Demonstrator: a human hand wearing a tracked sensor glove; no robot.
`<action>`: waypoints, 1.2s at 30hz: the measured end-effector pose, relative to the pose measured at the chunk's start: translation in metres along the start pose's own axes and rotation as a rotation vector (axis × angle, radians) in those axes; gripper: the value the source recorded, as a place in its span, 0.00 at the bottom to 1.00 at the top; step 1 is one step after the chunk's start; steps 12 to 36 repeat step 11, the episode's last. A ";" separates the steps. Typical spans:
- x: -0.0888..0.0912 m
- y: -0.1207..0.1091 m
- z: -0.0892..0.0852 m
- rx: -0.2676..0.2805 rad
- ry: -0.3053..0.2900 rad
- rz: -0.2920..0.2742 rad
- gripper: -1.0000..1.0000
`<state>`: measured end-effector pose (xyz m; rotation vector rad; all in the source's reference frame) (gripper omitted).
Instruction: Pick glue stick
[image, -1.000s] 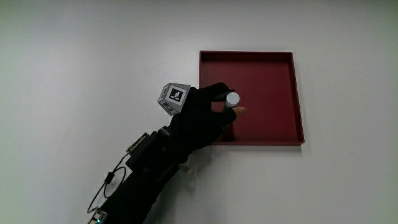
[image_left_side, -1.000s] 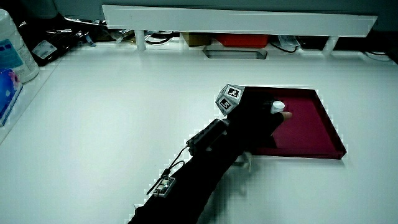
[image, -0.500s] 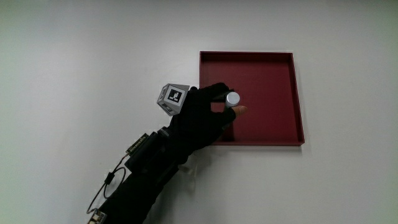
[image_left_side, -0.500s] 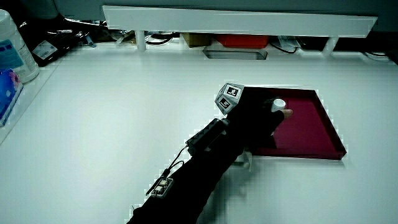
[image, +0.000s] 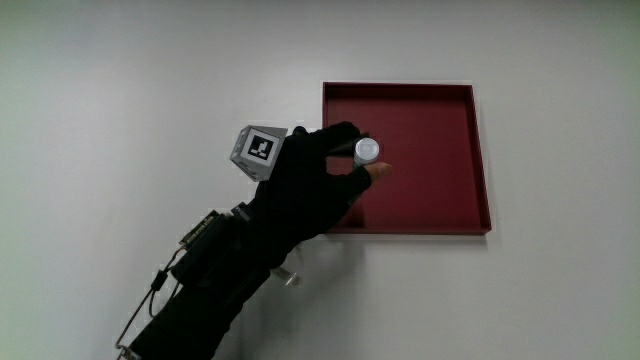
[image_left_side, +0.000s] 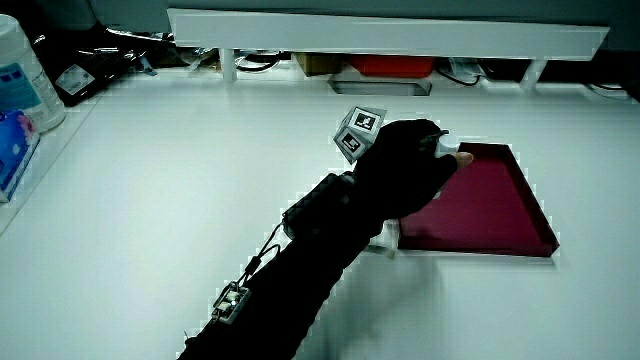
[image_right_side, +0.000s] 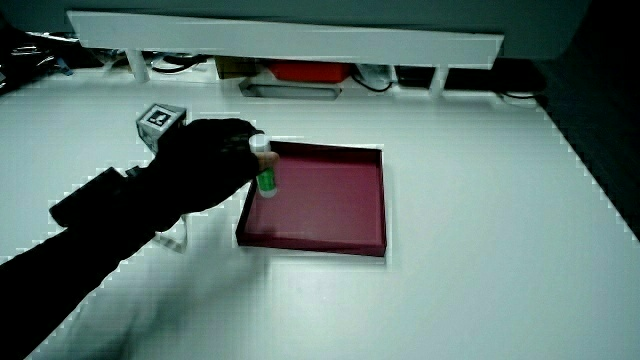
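You are looking at a tray (image: 478, 150) whose low walls are standing in the way at table level (its floor is lying open), with bare table (image: 150, 80) surrounding it.

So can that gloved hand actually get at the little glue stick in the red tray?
Yes, it seems so: the hand already has its fingers closed around the glue stick, holding it upright over the red tray. Nothing else lies in the tray to block it.
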<state>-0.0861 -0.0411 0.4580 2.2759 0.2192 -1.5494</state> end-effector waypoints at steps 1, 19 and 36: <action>0.002 -0.001 0.002 -0.005 -0.009 -0.007 1.00; 0.019 -0.017 0.033 0.019 0.024 0.025 1.00; 0.019 -0.017 0.033 0.019 0.024 0.025 1.00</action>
